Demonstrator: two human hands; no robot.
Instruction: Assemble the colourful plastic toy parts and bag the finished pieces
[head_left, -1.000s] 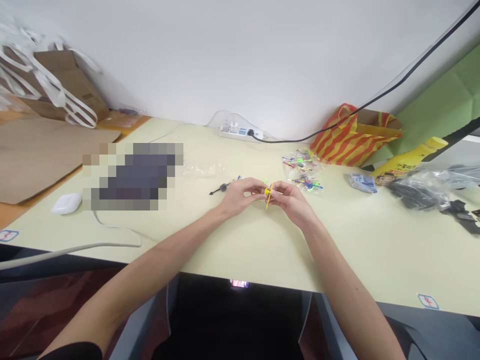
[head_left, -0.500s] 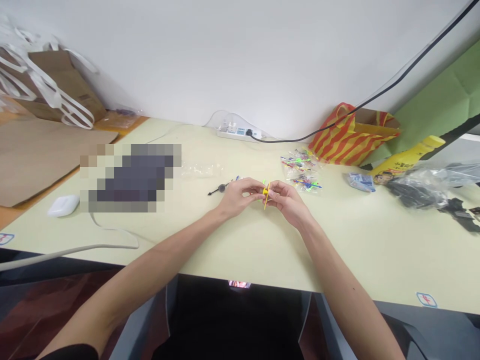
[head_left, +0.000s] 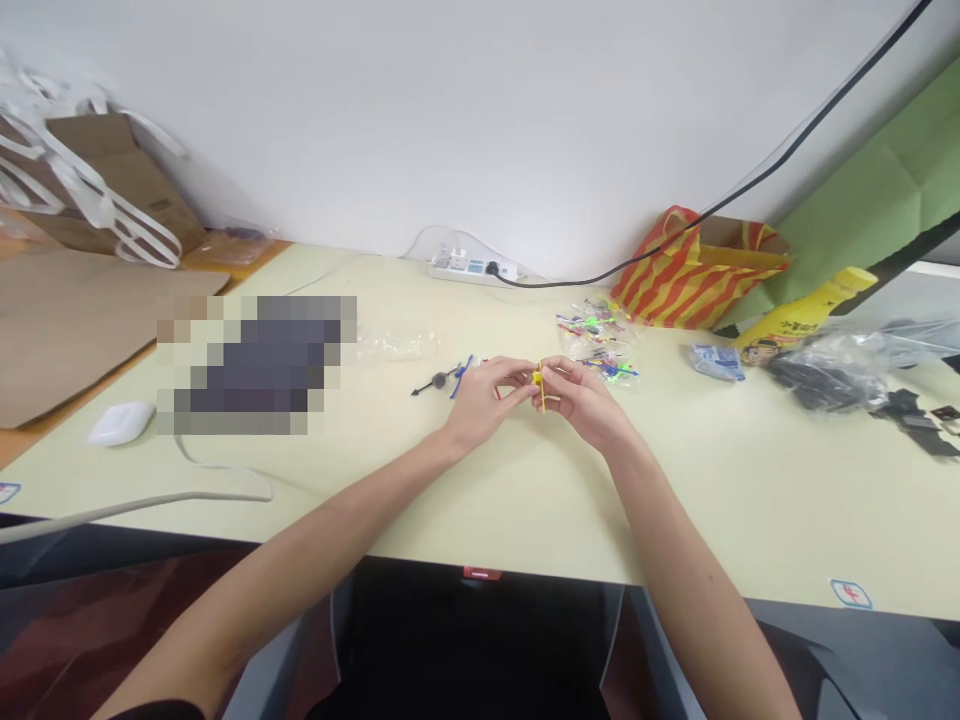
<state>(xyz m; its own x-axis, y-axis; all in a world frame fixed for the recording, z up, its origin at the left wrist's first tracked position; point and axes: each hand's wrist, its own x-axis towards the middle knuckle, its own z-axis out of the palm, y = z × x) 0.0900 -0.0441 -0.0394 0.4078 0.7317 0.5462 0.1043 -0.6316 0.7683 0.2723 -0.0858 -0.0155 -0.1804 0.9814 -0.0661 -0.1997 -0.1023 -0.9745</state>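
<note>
Both hands meet over the middle of the pale yellow table (head_left: 525, 490). My left hand (head_left: 484, 395) and my right hand (head_left: 585, 400) pinch a small yellow plastic toy piece (head_left: 539, 383) between their fingertips, a thin yellow stick pointing down from it. Just left of my left hand lie a small black piece (head_left: 435, 381) and a blue piece (head_left: 461, 370) on the table. Behind my right hand sit clear bags of colourful small plastic parts (head_left: 596, 335).
A white power strip (head_left: 469, 267) lies by the wall with a black cable running up right. A red-and-yellow striped bag (head_left: 694, 275), a yellow bottle (head_left: 806, 315) and black items in plastic (head_left: 847, 375) stand right. A white earbud case (head_left: 120, 422) and brown paper bags (head_left: 97, 200) are left.
The hands stay together on the yellow piece; its stick now hangs more upright. The view has shifted slightly, so the blue piece beside my left hand shows more.
</note>
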